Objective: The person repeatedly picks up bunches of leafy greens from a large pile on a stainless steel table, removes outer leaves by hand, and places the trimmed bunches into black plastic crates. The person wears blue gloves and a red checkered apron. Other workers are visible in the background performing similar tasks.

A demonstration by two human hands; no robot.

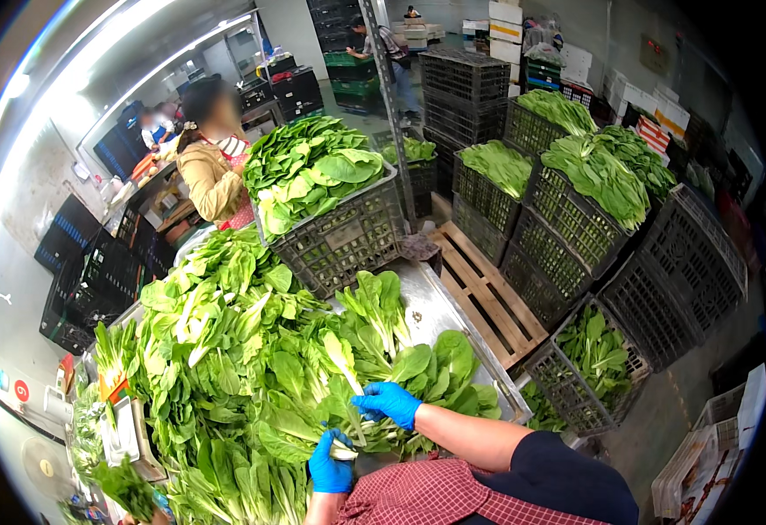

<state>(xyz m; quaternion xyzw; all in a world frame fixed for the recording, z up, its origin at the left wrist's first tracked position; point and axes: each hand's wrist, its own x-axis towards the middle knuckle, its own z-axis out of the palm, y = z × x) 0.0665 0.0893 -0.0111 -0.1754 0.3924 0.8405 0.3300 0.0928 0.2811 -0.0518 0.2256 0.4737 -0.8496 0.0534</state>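
Note:
Blue gloves cover both my hands. My left hand (330, 462) is closed around the pale stem end of a leafy green vegetable (287, 436), whose leaves point to the left. To its upper right, my right hand (388, 403) has its fingers on a pale-stemmed leaf (340, 354) that stands up from the pile. A large heap of leafy greens (225, 341) covers much of the metal table (432, 302). More bunches with broad leaves (452, 367) lie beyond my right hand, near the table's right edge.
A black plastic crate (340, 236) full of greens stands at the table's far end. To the right are a wooden pallet (481, 289) and stacked crates of greens (553, 230). A co-worker (209, 164) stands beyond the heap; a bunch of greens (127, 489) is held at lower left.

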